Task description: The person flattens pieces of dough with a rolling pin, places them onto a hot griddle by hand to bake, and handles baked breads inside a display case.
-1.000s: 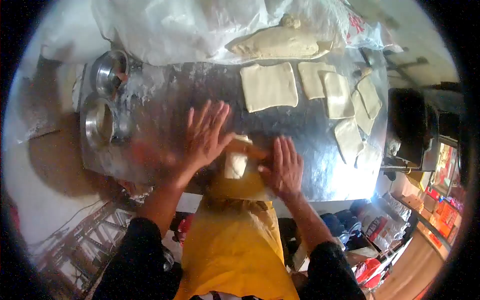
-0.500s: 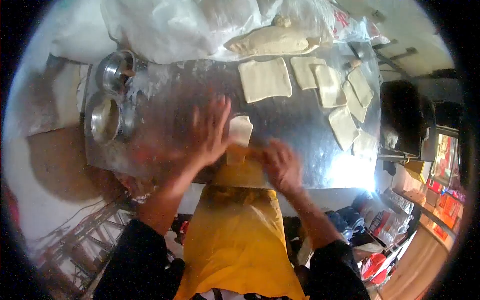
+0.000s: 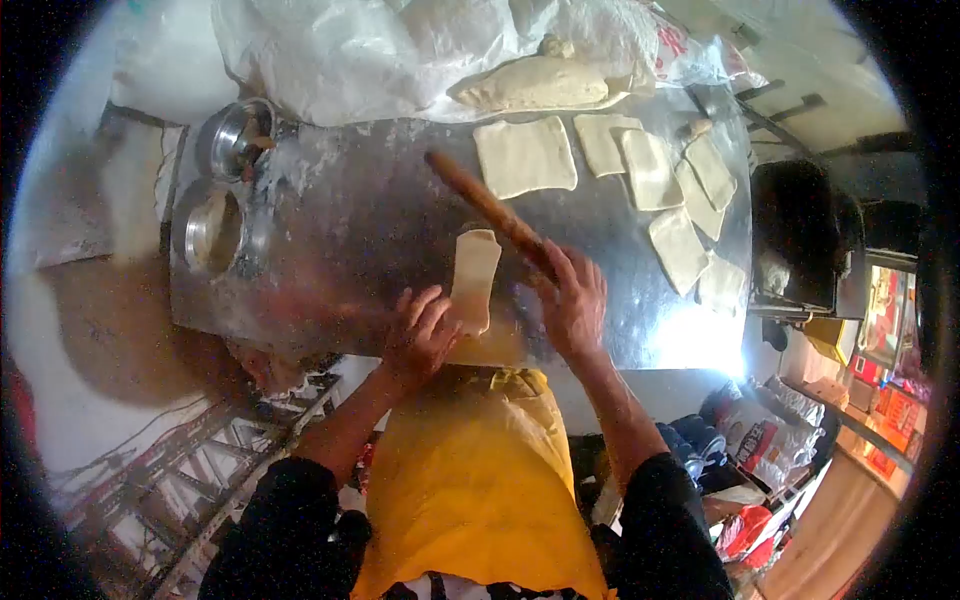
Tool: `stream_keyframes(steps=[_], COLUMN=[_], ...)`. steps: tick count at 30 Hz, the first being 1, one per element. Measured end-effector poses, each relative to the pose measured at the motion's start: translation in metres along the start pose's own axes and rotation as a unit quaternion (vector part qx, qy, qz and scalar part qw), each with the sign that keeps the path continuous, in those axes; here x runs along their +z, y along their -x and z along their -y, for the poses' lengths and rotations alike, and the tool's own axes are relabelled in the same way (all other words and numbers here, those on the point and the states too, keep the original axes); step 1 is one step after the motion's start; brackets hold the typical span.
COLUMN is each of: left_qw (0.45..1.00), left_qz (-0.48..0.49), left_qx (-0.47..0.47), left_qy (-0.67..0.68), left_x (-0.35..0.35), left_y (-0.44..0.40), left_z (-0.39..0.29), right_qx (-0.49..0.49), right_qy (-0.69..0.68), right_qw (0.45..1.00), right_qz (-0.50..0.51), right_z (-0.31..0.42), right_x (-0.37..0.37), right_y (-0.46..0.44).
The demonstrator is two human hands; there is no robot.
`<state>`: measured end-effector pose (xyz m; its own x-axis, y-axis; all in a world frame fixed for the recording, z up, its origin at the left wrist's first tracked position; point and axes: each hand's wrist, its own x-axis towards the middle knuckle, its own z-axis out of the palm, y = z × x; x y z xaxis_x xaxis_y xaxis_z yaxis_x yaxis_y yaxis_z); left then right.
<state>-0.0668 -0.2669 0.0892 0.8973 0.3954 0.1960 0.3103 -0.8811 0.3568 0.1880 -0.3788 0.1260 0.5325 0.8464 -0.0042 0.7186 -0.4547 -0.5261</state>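
Observation:
A wooden rolling pin (image 3: 490, 210) slants up and left from my right hand (image 3: 575, 305), which is closed round its lower end. A narrow strip of dough (image 3: 474, 275) lies lengthwise on the metal tabletop (image 3: 370, 200), between my hands. At the strip's near left edge is my left hand (image 3: 420, 337), its fingers apart and bent, the fingertips at or on the dough. A large square dough sheet (image 3: 526, 157) lies beyond the pin. Several smaller flat pieces, such as one dough piece (image 3: 678, 248), overlap at the right.
Two metal bowls, one at the far left (image 3: 240, 138) and one nearer (image 3: 212, 228), stand on the left. A dough mass (image 3: 540, 83) lies by plastic sheeting (image 3: 330, 60) along the back. Bags (image 3: 755, 430) are below the table's right side.
The pin has swung from across the strip to a slant above it, held only by my right hand. My left hand has moved nearer my body, and the strip looks longer.

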Motion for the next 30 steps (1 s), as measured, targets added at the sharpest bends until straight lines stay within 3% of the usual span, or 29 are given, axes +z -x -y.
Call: stream_keyframes(steps=[2,3,5,7,9,11,14,17,19,21,24,28,30], left_qw=[0.999,0.999,0.989,0.987,0.981,0.982,0.967,0.938,0.911,0.940,0.941,0.959,0.983], left_qz=[0.002,0.002,-0.035,-0.048,-0.072,-0.069,-0.054,-0.084,-0.086,-0.071,0.101,0.157,0.091], left_qx=[0.040,0.038,-0.070,-0.088,-0.133,-0.133,-0.188,-0.181,-0.230,-0.193,-0.242,-0.173,-0.041], left_qy=[0.012,0.012,0.123,0.123,0.124,0.114,0.161,0.283,0.332,0.271,0.213,0.162,0.152], left_x=[0.002,0.000,-0.008,-0.007,0.013,0.021,0.029,0.037,0.040,0.034,0.033,0.010,-0.013], left_y=[-0.015,-0.023,-0.042,-0.058,-0.062,-0.062,-0.061,-0.070,-0.087,-0.107,-0.134,-0.140,-0.118], left_z=[0.003,0.001,-0.005,-0.002,0.007,0.011,0.015,0.044,0.059,0.061,0.053,0.050,0.036], right_qx=[-0.094,-0.095,-0.067,-0.063,0.037,0.057,0.138,0.167,0.235,0.243,0.258,0.258,0.256], right_qy=[0.008,0.009,-0.101,-0.116,-0.113,-0.120,-0.159,-0.172,-0.149,-0.137,-0.113,-0.105,-0.105], right_qw=[0.993,0.993,0.991,0.990,0.992,0.991,0.976,0.970,0.957,0.956,0.955,0.957,0.959], right_qz=[-0.068,-0.066,0.061,0.046,0.038,0.013,0.062,0.031,0.080,0.087,0.095,0.087,0.064], right_z=[0.011,0.012,0.010,0.017,0.025,0.027,0.030,0.033,0.041,0.043,0.043,0.046,0.036], right_x=[-0.001,0.006,0.033,0.051,0.065,0.073,0.067,0.060,0.054,0.057,0.060,0.059,0.077], right_y=[-0.005,0.003,0.028,0.033,0.028,0.022,0.012,0.001,-0.007,-0.010,-0.013,-0.015,-0.012])
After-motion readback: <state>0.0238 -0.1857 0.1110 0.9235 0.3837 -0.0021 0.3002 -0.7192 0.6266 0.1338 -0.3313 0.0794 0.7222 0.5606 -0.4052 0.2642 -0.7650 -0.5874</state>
